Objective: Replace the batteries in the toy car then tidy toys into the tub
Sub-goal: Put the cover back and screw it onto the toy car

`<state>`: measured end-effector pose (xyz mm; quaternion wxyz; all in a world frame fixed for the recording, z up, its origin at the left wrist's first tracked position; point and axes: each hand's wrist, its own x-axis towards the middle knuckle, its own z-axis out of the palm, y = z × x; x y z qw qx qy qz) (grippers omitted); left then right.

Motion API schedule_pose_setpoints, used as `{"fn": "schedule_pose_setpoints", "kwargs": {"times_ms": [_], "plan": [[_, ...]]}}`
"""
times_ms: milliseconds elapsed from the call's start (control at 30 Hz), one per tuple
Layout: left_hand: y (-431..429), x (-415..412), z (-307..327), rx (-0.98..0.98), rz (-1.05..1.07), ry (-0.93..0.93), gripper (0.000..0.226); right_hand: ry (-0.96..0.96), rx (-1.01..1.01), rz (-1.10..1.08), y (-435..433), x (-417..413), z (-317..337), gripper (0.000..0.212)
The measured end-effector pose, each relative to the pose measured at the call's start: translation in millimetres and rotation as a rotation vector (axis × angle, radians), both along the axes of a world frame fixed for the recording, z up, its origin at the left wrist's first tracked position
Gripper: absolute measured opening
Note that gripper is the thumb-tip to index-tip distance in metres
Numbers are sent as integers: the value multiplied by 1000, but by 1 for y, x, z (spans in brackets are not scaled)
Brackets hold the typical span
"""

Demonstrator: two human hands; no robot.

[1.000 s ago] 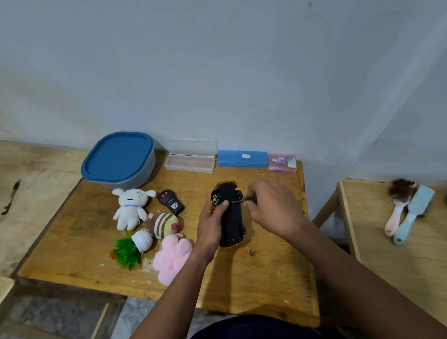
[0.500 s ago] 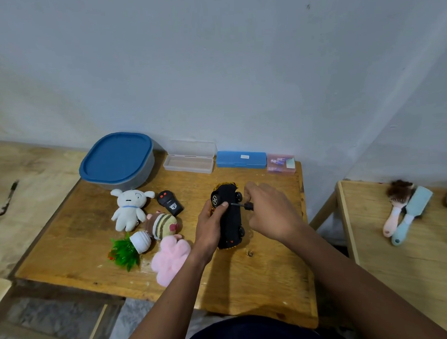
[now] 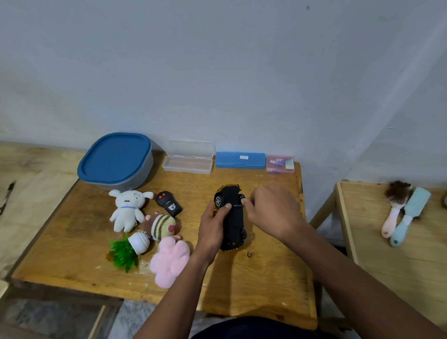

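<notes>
1. The left hand [image 3: 211, 229] grips the upturned black plastic toy car [image 3: 234, 221] at the middle of the wooden table [image 3: 272, 281].
2. The right hand [image 3: 272, 213] pinches a slim dark screwdriver [image 3: 238, 206], its tip at the car's underside.
3. Judged best: press in line with the screw, turn slowly, car braced.
4. The blue-lidded grey plastic tub [image 3: 131, 184] stands shut, back left.
5. The flat blue plastic case's [image 3: 232, 161] white label is too small to read.
</notes>
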<state>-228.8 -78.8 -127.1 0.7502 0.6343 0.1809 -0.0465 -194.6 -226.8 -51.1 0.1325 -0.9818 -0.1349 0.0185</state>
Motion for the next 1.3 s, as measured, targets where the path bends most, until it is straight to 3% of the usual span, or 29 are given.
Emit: {"fn": "schedule_pose_setpoints", "kwargs": {"times_ms": [100, 300, 467, 667, 800, 867, 1033, 1167, 1300], "plan": [[-1, 1, 1, -27, -15, 8, 20, 9, 74, 79, -4, 2, 5, 18], [0, 4, 0, -14, -17, 16, 18, -44, 33, 105, -6, 3, 5, 11], [2, 4, 0, -14, -23, 13, 21, -29, -88, 67, -3, 4, 0, 36], [3, 3, -1, -8, -36, 11, 26, 53, -39, 36, -2, 8, -9, 41], [5, 3, 1, -10, -40, 15, 28, 89, 77, 102, -8, 10, -4, 16], [5, 5, 2, -4, -39, 14, 27, 130, 107, 139, -10, 10, -2, 25], [5, 7, 5, 6, -26, -9, 23, -18, 22, 150, -10, 11, 0, 6], [4, 8, 6, 22, -10, -47, 24, -29, -62, 123, -7, 14, -1, 35], [2, 7, 8, 35, -5, -51, 24, 81, -26, 81, -2, 16, -5, 41]]}}
